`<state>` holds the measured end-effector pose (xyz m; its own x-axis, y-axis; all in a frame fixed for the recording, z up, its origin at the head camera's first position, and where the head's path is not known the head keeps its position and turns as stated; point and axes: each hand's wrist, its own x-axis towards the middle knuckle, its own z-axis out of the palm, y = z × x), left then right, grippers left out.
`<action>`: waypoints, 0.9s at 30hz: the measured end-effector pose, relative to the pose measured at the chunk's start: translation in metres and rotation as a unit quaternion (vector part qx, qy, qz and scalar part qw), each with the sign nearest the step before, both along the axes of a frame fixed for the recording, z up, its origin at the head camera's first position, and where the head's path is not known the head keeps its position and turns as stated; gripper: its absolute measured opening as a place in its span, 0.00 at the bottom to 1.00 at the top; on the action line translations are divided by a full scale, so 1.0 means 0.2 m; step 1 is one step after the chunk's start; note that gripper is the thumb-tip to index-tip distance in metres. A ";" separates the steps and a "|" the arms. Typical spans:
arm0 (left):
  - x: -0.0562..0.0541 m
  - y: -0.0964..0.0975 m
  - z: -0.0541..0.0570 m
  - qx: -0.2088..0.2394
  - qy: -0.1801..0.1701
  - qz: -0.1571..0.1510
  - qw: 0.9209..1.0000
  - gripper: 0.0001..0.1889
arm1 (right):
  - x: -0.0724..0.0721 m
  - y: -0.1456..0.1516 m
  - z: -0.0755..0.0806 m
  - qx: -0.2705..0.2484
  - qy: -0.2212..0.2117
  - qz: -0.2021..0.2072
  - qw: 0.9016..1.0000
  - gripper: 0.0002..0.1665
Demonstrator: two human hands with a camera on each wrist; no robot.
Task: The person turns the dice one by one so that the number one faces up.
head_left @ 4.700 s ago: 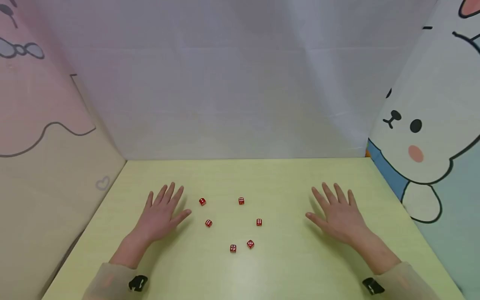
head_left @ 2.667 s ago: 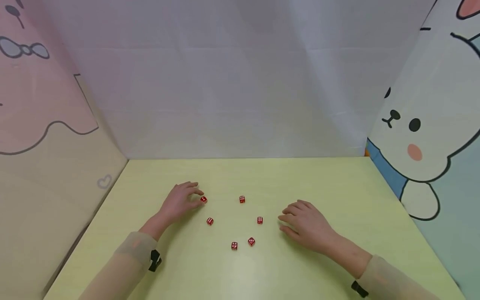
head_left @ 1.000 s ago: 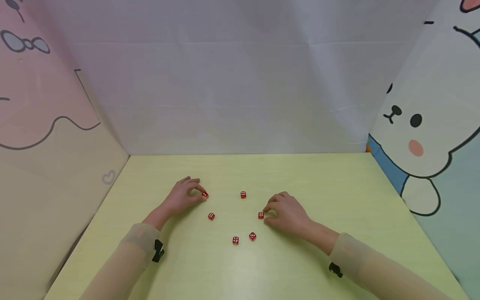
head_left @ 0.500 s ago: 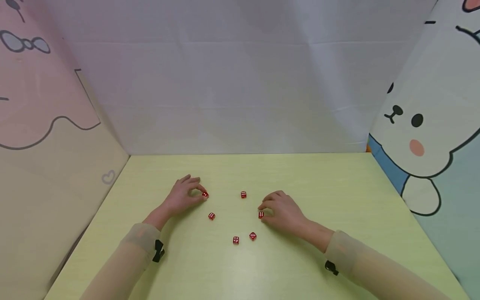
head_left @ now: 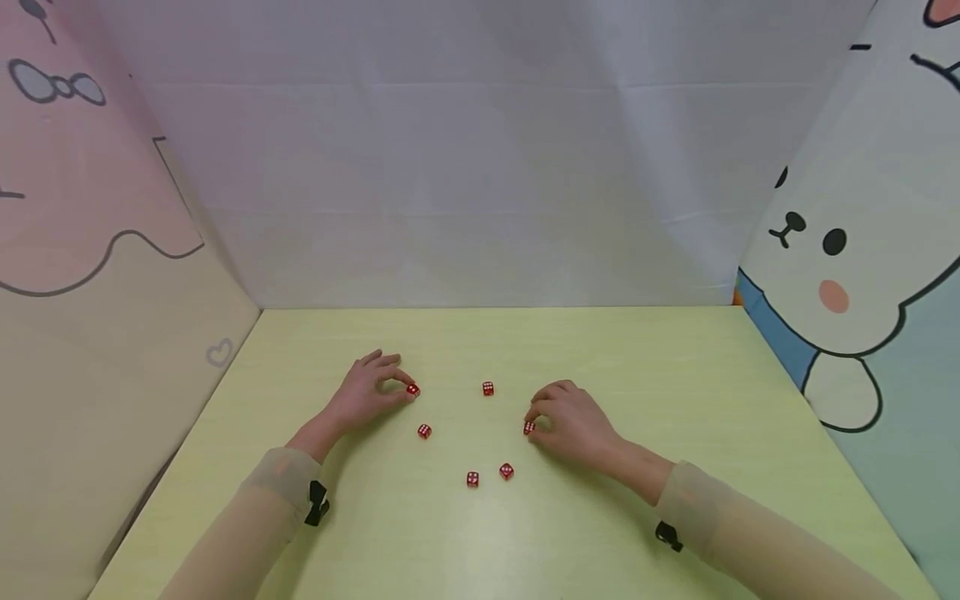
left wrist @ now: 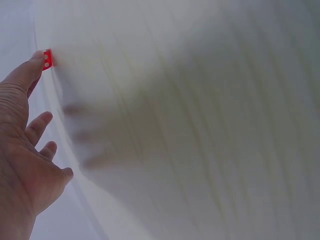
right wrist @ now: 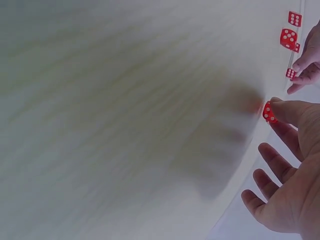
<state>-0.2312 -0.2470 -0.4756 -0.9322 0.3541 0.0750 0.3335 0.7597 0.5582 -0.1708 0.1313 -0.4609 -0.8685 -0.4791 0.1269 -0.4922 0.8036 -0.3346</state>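
Observation:
Several small red dice with white pips are spread on the pale yellow-green table (head_left: 472,542). With thumb and forefinger my left hand (head_left: 363,393) pinches the back left die (head_left: 413,389); that die (left wrist: 47,59) shows at the fingertips in the left wrist view. My right hand (head_left: 573,421) pinches another die (head_left: 528,427) at the right, and in the right wrist view this die (right wrist: 269,112) sits between thumb and forefinger. Between the hands lie a back die (head_left: 488,388), a left die (head_left: 424,431) and two front dice, one (head_left: 472,479) beside the other (head_left: 507,471).
A plain whitish sheet (head_left: 480,167) stands along the table's back edge. Panels with cartoon drawings flank it, a pink and cream one (head_left: 97,350) on the left and one with a white animal (head_left: 840,250) on the right. Both sleeves carry a small black clip (head_left: 317,502).
My left hand reached the back left die and took it between thumb and forefinger. My right hand came in from the right, closed on a die and has shifted it slightly right.

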 end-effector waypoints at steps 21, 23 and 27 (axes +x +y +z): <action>0.00 0.03 0.00 0.003 0.004 0.010 1.000 0.12 | -0.02 0.31 0.00 0.001 0.040 -0.054 0.998 0.04; 0.00 0.03 0.01 0.003 0.005 0.010 1.000 0.12 | -0.02 0.31 -0.01 -0.001 0.038 -0.058 0.998 0.04; 0.00 0.04 0.01 0.002 0.000 0.013 1.000 0.12 | -0.02 0.31 -0.01 -0.001 0.039 -0.066 0.997 0.04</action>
